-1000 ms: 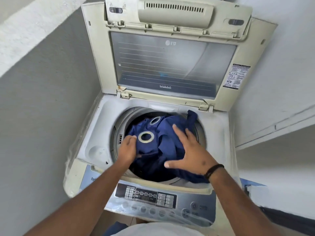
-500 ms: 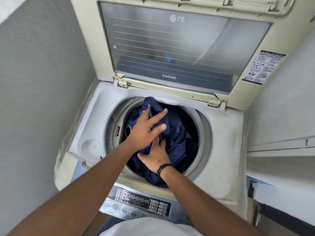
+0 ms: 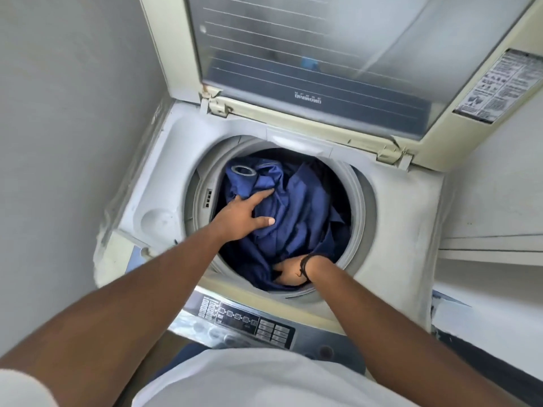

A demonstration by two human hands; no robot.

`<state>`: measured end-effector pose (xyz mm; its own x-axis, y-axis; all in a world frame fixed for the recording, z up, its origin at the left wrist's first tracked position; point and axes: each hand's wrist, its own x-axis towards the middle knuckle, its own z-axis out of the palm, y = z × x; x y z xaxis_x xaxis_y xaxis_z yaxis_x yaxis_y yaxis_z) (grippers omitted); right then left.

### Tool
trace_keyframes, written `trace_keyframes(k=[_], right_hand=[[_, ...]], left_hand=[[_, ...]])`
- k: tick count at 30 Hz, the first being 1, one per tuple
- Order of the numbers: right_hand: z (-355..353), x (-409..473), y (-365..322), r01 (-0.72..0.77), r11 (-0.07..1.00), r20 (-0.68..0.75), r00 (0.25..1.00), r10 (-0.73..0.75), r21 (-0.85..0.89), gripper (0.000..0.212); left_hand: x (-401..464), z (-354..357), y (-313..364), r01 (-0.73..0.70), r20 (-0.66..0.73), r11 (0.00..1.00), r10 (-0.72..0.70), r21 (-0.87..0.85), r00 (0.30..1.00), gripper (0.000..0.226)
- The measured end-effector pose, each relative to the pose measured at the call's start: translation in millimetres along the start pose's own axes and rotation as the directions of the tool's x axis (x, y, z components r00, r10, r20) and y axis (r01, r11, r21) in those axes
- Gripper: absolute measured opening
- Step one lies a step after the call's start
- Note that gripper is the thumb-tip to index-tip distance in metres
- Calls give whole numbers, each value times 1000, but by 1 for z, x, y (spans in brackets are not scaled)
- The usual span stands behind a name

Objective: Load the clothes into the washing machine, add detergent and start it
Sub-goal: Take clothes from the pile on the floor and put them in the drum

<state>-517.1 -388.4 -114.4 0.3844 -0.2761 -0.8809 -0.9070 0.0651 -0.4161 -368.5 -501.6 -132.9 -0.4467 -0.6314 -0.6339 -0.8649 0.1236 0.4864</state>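
A top-loading washing machine [image 3: 152,160] stands with its lid [image 3: 317,63] raised. Dark blue cloth [image 3: 305,207] with a grey eyelet ring [image 3: 243,170] fills the round drum [image 3: 364,207]. My left hand [image 3: 241,214] lies flat on the cloth at the drum's left, fingers stretched out and pressing down. My right hand [image 3: 289,270] is pushed into the cloth at the drum's front edge; its fingers are buried in the folds and hidden. A black band sits on that wrist.
The control panel [image 3: 246,318] with buttons runs along the machine's front edge, under my forearms. A grey wall [image 3: 73,113] stands close on the left. A white ledge [image 3: 487,245] lies to the right. A round recess [image 3: 155,221] marks the top's left corner.
The cloth has sunk deeper into the drum. My left hand shifted lower and left on it, and my right hand slid toward the front rim, down into the folds. The camera came closer.
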Motion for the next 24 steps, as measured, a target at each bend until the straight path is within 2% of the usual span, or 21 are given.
trace_keyframes(k=[2, 5, 7, 9, 11, 12, 13, 15, 17, 18, 21, 24], right_hand=[[4, 8, 5, -63, 997, 41, 997, 65, -41, 52], [-2, 7, 4, -117, 993, -25, 993, 117, -4, 46], [-7, -2, 4, -107, 994, -199, 974, 108, 15, 35], [-15, -19, 4, -89, 996, -449, 889, 84, 10, 32], [-22, -35, 5, -59, 998, -670, 741, 45, 1, 40], [-24, -37, 5, -60, 998, -731, 681, 33, -11, 57], [-25, -36, 5, -93, 995, -746, 665, 40, -30, 83], [-22, -16, 6, -171, 984, -665, 740, 100, -43, 124], [-8, 23, 9, -228, 973, -536, 825, 182, -22, 134], [0, 45, 11, -260, 965, -495, 842, 216, -21, 134], [2, 86, 16, -342, 940, -401, 861, 314, 0, 142], [-23, 81, 7, -378, 925, -323, 881, 345, -45, 136]], left_hand=[[-8, -5, -2, -2, -24, 999, 1, -53, 1000, 78], [-21, -10, -5, 17, -269, 999, -25, -31, 963, 78], [-30, -14, -5, 69, -468, 994, -23, 80, 883, 81], [-35, -22, -6, 124, -548, 958, 39, 257, 835, 91], [-34, -29, -7, 85, -466, 895, 145, 437, 873, 104], [-28, -31, -7, 21, -361, 856, 195, 516, 912, 109], [-19, -35, -6, -57, -228, 823, 222, 565, 948, 111], [4, -40, -5, -160, 38, 837, 165, 523, 986, 113], [30, -41, -7, -170, 236, 876, 66, 451, 969, 118], [41, -39, -8, -163, 304, 880, 22, 445, 952, 120], [68, -28, -8, -166, 416, 858, -59, 485, 908, 127], [78, -34, -3, -213, 391, 852, 11, 478, 921, 123]])
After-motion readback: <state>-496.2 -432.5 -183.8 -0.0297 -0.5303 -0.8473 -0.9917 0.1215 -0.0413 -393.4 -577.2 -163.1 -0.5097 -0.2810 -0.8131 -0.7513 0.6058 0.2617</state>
